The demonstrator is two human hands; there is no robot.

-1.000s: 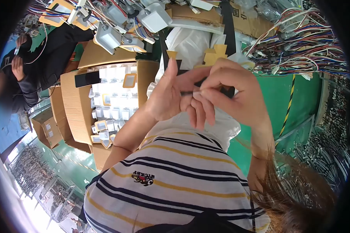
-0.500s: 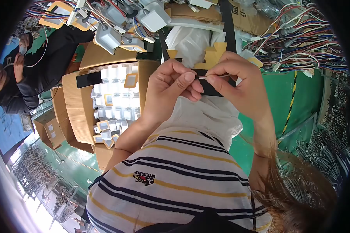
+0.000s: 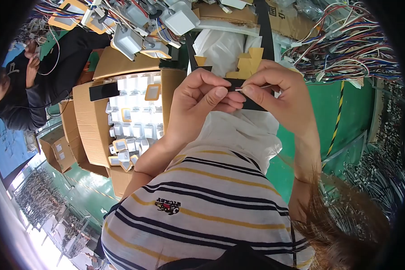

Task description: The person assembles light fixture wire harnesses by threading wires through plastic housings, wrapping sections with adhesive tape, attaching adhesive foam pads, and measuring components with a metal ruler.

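Left hand (image 3: 193, 104) turned over, grip unclear; right hand (image 3: 283, 99) clamped on wire (image 3: 238, 89), mostly hidden.

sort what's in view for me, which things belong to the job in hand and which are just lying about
In the job, it seems:
right hand, pinching a thin wire
left hand, beside the wire's tip; its hold is unclear

Apparently just lying about, untouched:
open cardboard box
pale cases inside it
dark flat slab at its edge
wire bundle at upper right
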